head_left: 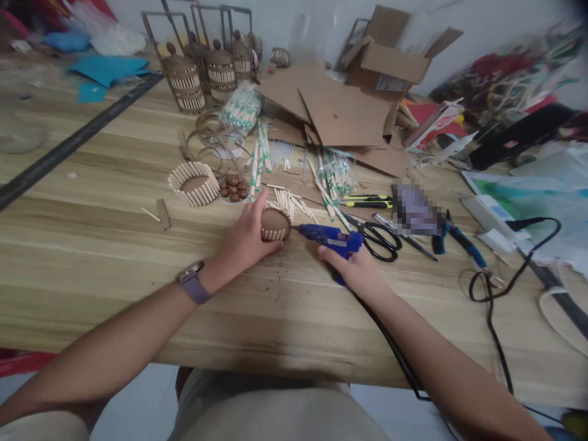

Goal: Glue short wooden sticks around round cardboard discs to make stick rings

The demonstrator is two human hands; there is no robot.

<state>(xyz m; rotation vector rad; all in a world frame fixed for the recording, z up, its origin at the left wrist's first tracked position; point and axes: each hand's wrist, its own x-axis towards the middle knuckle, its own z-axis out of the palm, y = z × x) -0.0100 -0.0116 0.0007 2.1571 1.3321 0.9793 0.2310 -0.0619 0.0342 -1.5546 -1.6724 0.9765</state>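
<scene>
My left hand (255, 229) grips the left side of a small round cardboard basket (275, 222), with short wooden sticks standing along part of its rim. In my right hand (356, 266) is a blue hot glue gun (331, 239), its nozzle pointing left and touching or almost touching the basket's right edge. Behind the basket lies a loose pile of short cut sticks (287, 201). A larger ring of upright sticks on a cardboard base (193, 184) stands to the left, beside a clear dish of brown beads (234, 188).
Black-handled scissors (381, 239), a yellow-black cutter (367, 201) and blue-handled pliers (463, 242) lie to the right. The glue gun's black cord (390, 334) runs off the front edge. Cardboard sheets (344, 113), wrapped chopsticks (241, 107) and finished stick lanterns (184, 79) stand behind.
</scene>
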